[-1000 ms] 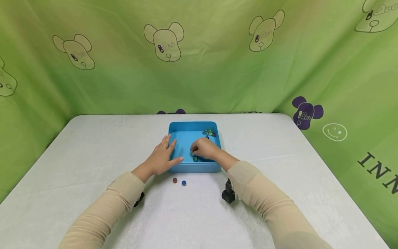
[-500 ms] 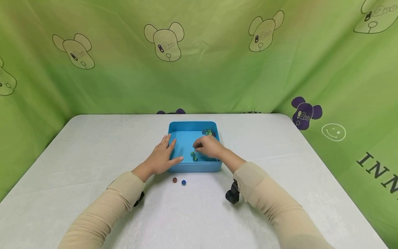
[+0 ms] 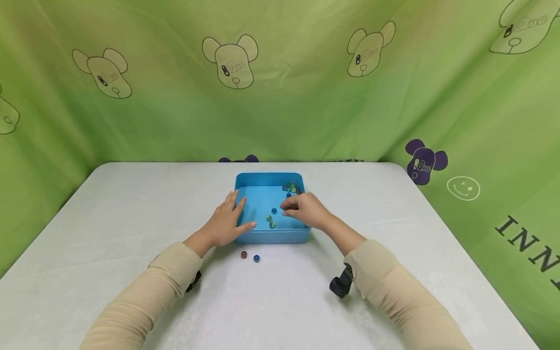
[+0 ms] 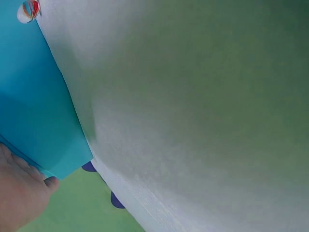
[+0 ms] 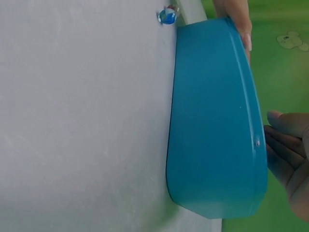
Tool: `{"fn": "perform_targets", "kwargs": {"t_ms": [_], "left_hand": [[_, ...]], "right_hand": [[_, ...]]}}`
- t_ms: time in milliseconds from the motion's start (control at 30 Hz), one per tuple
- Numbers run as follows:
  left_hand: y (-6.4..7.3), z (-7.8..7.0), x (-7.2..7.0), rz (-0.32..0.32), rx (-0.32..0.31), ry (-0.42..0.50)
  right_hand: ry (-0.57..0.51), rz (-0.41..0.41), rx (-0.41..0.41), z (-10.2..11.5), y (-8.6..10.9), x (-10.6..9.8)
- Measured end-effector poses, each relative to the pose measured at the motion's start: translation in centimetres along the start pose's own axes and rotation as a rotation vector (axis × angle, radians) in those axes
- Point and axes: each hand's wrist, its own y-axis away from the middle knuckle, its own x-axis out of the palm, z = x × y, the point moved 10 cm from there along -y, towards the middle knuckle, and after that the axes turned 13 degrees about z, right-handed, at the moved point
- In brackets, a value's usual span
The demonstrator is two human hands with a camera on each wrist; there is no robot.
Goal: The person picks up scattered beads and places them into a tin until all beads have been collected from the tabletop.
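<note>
A shallow blue plastic box [image 3: 273, 237] stands on the white table. My left hand [image 3: 222, 223] rests on its left side and near corner, fingers spread. Above the right part of the box is my right hand [image 3: 306, 209], thumb and fingers apart with nothing seen between them; in the right wrist view this hand [image 5: 289, 150] shows beyond the rim. Just left of its fingertips, a blue marble [image 3: 274, 210] lies on the box floor. Two green marbles, one of them a yellow-green marble [image 3: 269, 218], sit nearer the front wall. Several mixed marbles [image 3: 290, 187] cluster in the far right corner.
Outside the box, in front of it, a reddish-brown marble [image 3: 244, 254] and a dark blue marble [image 3: 256, 258] lie on the white tablecloth [image 3: 271, 301]. A green printed curtain [image 3: 280, 112] hangs behind the table and along its sides.
My right hand has moved right, away from the two green marbles, and its fingers have parted. A blue marble now shows on the floor where the fingers were. The left hand stays put.
</note>
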Motion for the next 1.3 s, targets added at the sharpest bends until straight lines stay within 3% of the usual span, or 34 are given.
{"fn": "perform_targets", "kwargs": {"t_ms": [333,833,1300], "left_hand": [[0.1,0.1,0.1,0.004,-0.004,0.003],[0.1,0.1,0.1,-0.003,-0.002,0.007],[-0.1,0.0,0.1,-0.01,0.004,-0.02]], "right_hand": [[-0.054,-0.038,-0.058,2.1,1.8,-0.1],[-0.144,0.008,-0.167,4.0,3.7,1.9],[-0.014,0.103,-0.251,5.4,3.3,6.0]]}}
